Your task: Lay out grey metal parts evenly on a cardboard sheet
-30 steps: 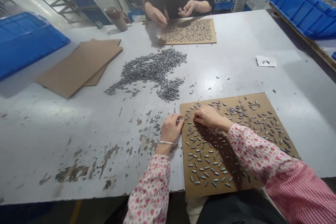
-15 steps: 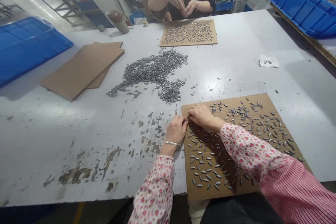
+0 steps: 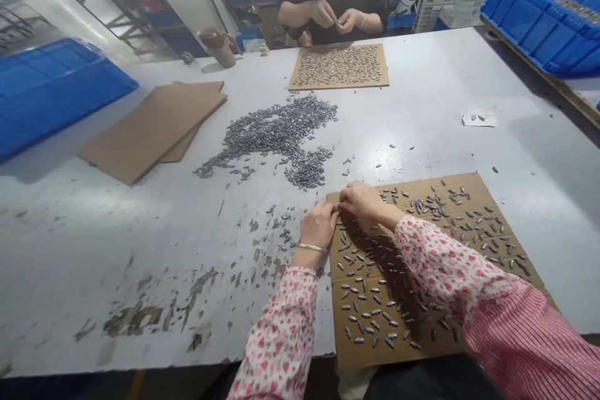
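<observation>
My left hand [image 3: 319, 225] is closed in a pinch at the left edge of a cardboard sheet [image 3: 407, 359]. A sliver of a small grey spindle-shaped metal piece [image 3: 336, 207] shows at its fingertips. Right beside it, over the sheet's far left corner, my right hand [image 3: 360, 202] is also closed, with fingertips turned towards the left hand. Whatever those right fingers hold is hidden. Many similar grey pieces [image 3: 389, 317] lie spread over the cardboard, and my right forearm crosses above some of them. More loose pieces [image 3: 285, 234] lie on the table left of my left hand.
A large heap of grey pieces [image 3: 281, 131] lies mid-table. Across from me, a person's hands [image 3: 337, 17] work behind another covered cardboard sheet [image 3: 338, 87]. Bare cardboard sheets [image 3: 154, 128] and a blue crate [image 3: 56, 90] are at left; another blue crate [image 3: 520, 25] stands at right.
The view has shifted slightly, so the table sits a little lower. My hands stay pinched together at the same corner. The other person's hands have moved slightly.
</observation>
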`<state>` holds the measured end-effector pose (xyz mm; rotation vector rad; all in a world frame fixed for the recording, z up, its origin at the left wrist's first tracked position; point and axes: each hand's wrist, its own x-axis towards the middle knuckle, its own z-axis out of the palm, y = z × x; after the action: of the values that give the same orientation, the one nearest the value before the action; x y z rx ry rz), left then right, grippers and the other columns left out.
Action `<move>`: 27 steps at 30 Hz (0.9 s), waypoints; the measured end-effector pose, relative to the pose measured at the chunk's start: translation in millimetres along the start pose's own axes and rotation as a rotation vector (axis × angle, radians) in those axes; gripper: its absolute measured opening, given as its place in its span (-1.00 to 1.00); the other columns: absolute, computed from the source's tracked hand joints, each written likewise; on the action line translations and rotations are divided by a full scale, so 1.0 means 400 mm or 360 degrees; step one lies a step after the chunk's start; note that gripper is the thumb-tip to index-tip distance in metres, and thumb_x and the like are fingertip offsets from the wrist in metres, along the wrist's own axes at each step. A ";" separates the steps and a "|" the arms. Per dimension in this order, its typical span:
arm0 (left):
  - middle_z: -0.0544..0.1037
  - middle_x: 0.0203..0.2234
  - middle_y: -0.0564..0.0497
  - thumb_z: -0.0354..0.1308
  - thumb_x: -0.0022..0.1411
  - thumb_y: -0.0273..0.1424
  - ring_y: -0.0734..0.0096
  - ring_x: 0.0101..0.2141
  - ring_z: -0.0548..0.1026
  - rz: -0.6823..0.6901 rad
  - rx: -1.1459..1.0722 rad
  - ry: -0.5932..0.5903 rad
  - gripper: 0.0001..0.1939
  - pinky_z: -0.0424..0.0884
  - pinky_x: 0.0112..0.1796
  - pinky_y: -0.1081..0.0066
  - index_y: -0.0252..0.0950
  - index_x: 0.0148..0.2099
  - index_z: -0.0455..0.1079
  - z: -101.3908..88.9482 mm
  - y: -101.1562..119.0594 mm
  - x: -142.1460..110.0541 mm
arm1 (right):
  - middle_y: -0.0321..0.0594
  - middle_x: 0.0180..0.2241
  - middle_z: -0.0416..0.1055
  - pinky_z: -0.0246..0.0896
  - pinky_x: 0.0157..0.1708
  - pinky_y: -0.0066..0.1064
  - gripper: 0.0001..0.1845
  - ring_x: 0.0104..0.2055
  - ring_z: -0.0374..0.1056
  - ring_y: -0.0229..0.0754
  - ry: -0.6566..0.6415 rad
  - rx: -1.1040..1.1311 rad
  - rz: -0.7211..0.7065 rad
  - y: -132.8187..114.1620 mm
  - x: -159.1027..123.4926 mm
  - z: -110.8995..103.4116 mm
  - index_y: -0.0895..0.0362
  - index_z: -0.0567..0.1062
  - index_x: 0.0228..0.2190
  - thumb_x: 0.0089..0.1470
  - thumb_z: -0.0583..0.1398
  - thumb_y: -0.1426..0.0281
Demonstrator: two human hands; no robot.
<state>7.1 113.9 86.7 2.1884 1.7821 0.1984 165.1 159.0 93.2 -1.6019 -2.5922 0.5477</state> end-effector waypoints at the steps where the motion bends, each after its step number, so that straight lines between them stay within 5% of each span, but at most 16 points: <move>1: 0.48 -0.25 -0.07 0.01 0.29 -0.34 0.31 -0.25 0.45 0.0012 0.0049 0.0000 -0.80 0.31 -0.28 0.41 -0.24 -0.19 0.46 -0.004 0.005 -0.007 | -0.12 -0.21 0.46 0.13 -0.19 -0.40 -0.78 -0.13 0.31 -0.10 -0.0011 -0.0017 -0.0035 -0.010 0.001 -0.005 0.10 0.55 -0.25 0.17 0.12 0.32; 8: 0.49 -0.26 -0.07 -0.05 0.31 -0.37 0.34 -0.25 0.45 0.0115 -0.0027 0.0041 -0.75 0.33 -0.25 0.42 -0.22 -0.16 0.47 0.004 -0.023 -0.054 | -0.02 -0.20 0.45 0.13 -0.20 -0.37 -0.74 -0.11 0.30 -0.06 -0.0148 -0.0103 -0.0172 -0.050 -0.018 -0.036 0.17 0.54 -0.23 0.20 0.06 0.37; 13: 0.46 -0.17 -0.07 0.05 0.24 -0.31 0.35 -0.25 0.44 -0.0269 -0.0060 0.0212 -0.74 0.34 -0.21 0.40 -0.19 -0.04 0.41 0.004 -0.162 -0.107 | -0.11 -0.22 0.47 0.10 -0.20 -0.41 -0.79 -0.14 0.31 -0.13 -0.0156 0.0046 -0.0300 0.013 -0.018 -0.018 0.12 0.55 -0.26 0.16 0.11 0.39; 17: 0.44 -0.18 -0.09 0.12 0.18 -0.27 0.31 -0.26 0.44 -0.0479 0.0091 0.0075 -0.72 0.34 -0.25 0.38 -0.20 -0.06 0.41 -0.021 -0.232 -0.135 | -0.14 -0.25 0.48 0.11 -0.22 -0.44 -0.77 -0.17 0.32 -0.16 0.0005 0.0180 -0.0056 0.063 -0.014 -0.020 0.14 0.55 -0.26 0.15 0.10 0.39; 22: 0.45 -0.35 -0.06 0.01 0.21 -0.38 0.28 -0.27 0.44 -0.0407 0.0192 -0.0043 -0.84 0.33 -0.22 0.38 -0.24 -0.31 0.42 -0.040 -0.211 -0.107 | -0.15 -0.23 0.48 0.12 -0.25 -0.47 -0.79 -0.18 0.33 -0.19 0.0005 0.0155 0.0039 0.081 -0.007 -0.012 0.11 0.55 -0.24 0.14 0.13 0.36; 27: 0.48 -0.28 -0.09 -0.04 0.19 -0.49 0.27 -0.22 0.45 -0.0318 0.0219 -0.0082 -0.78 0.33 -0.19 0.37 -0.26 -0.19 0.41 -0.048 -0.182 -0.066 | -0.11 -0.19 0.43 0.13 -0.19 -0.41 -0.78 -0.11 0.30 -0.12 -0.0002 -0.0037 -0.0013 0.041 -0.007 0.000 0.12 0.52 -0.20 0.15 0.13 0.32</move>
<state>-72.1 104.0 83.7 2.0650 2.0233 -0.0267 180.4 163.2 88.2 -1.5976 -2.6143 0.5198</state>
